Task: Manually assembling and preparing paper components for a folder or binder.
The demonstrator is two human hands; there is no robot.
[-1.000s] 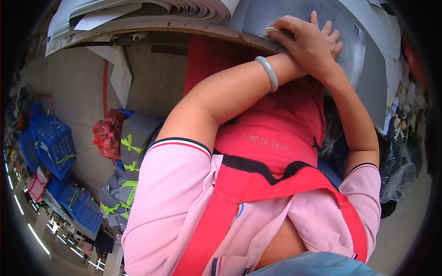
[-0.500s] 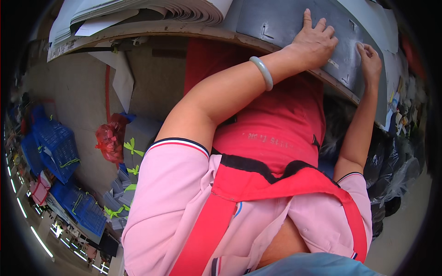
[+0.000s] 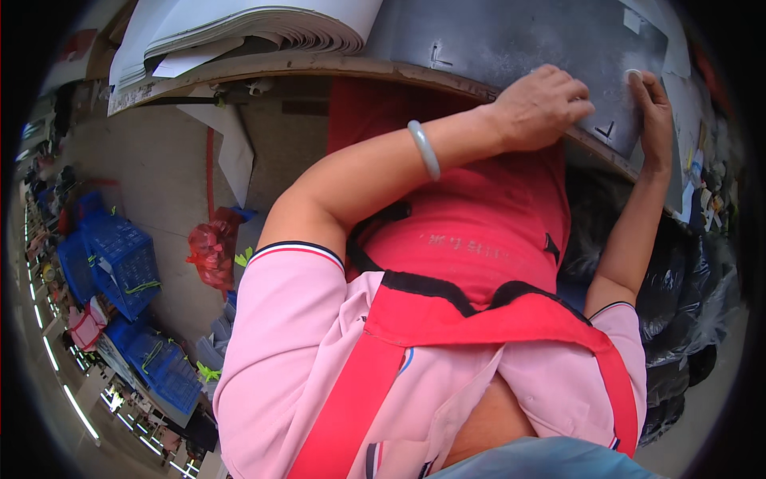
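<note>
A dark grey flat board (image 3: 495,40) with L-shaped corner marks lies on the table in front of me. My left hand (image 3: 545,108), with a pale bangle (image 3: 424,150) on its forearm, is over the board's near edge. Its fingers are curled in; whatever they may hold is hidden. To its right, my right hand (image 3: 654,116) is closed at the board's right part. Thumb and fingertips pinch a small white piece (image 3: 633,73), only its edge showing. I wear a red apron (image 3: 471,231).
A thick stack of white sheets (image 3: 263,32) lies left of the board, along the wooden table edge (image 3: 319,65). Blue plastic crates (image 3: 120,255) and a red plastic bag (image 3: 214,254) stand on the floor at left. Black plastic bags (image 3: 662,279) sit at lower right.
My left hand has drawn from spread fingers on the board back toward its near edge and curled. My right hand stays near the right part, and a white piece now shows at its fingertips.
</note>
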